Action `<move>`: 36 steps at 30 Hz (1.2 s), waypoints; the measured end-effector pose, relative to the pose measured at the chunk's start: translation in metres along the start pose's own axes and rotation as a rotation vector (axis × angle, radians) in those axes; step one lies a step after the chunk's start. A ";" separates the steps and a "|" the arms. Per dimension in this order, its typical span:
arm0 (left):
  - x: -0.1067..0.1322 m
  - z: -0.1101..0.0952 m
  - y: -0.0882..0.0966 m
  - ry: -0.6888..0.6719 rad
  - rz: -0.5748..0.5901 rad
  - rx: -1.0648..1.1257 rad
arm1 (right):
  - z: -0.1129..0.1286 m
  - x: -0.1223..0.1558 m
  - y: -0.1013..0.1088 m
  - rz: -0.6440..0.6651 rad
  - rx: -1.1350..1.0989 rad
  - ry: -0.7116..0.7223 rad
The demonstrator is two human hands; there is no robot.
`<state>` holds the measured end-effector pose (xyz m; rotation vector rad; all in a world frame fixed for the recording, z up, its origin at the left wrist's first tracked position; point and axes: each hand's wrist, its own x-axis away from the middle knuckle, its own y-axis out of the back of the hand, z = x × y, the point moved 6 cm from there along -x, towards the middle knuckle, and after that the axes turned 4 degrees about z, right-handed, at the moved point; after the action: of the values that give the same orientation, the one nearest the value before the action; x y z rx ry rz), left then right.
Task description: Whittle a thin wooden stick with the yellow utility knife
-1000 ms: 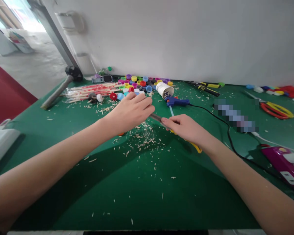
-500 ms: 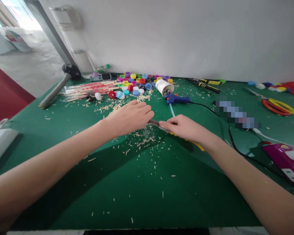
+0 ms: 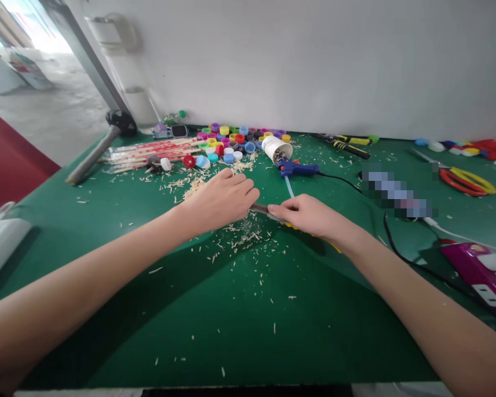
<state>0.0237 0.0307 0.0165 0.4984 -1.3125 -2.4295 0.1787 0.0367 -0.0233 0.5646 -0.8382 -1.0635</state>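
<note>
Clock positions are read from the gap between the two hands, twelve o'clock lying away from the person. The working piece, a narrow dark-brown strip (image 3: 259, 208) of undetermined material, spans that gap above the green, smooth surface (image 3: 231, 342).

The right hand (image 3: 306, 214), at three o'clock, is clamped on the strip, thumb pressed along its top. A slim yellow handle (image 3: 337, 247) protrudes beneath the same hand towards four o'clock; whether it joins the strip cannot be determined. The left hand (image 3: 229, 199), at nine o'clock, has its fingers curled over the strip's other end; what it grips, if anything, is hidden.

Pale, splinter-like shavings (image 3: 248, 237) are scattered at six to seven o'clock, just below the hands. Judged from these, the step in hand appears to be two-handed cutting or scraping, with the right hand controlling the tool.

The next move, in this assessment, calls for a firm right grip and the left fingers kept off any edge. A blue plastic glue gun (image 3: 298, 169) lies near, at one to two o'clock.
</note>
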 end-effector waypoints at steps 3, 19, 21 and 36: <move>0.000 0.000 0.000 0.009 0.001 -0.017 | -0.001 -0.001 0.000 -0.006 -0.008 0.008; 0.004 0.006 0.004 0.137 -0.115 -0.056 | -0.009 -0.001 0.007 -0.061 -0.163 -0.035; 0.006 0.011 0.007 0.188 -0.138 -0.044 | -0.011 -0.002 0.009 -0.071 -0.182 -0.056; 0.016 0.023 -0.021 0.047 0.317 0.558 | -0.002 0.003 0.014 -0.193 -0.127 -0.022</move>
<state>-0.0033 0.0511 0.0084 0.4344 -1.8879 -1.7749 0.1885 0.0391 -0.0133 0.5348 -0.7398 -1.2923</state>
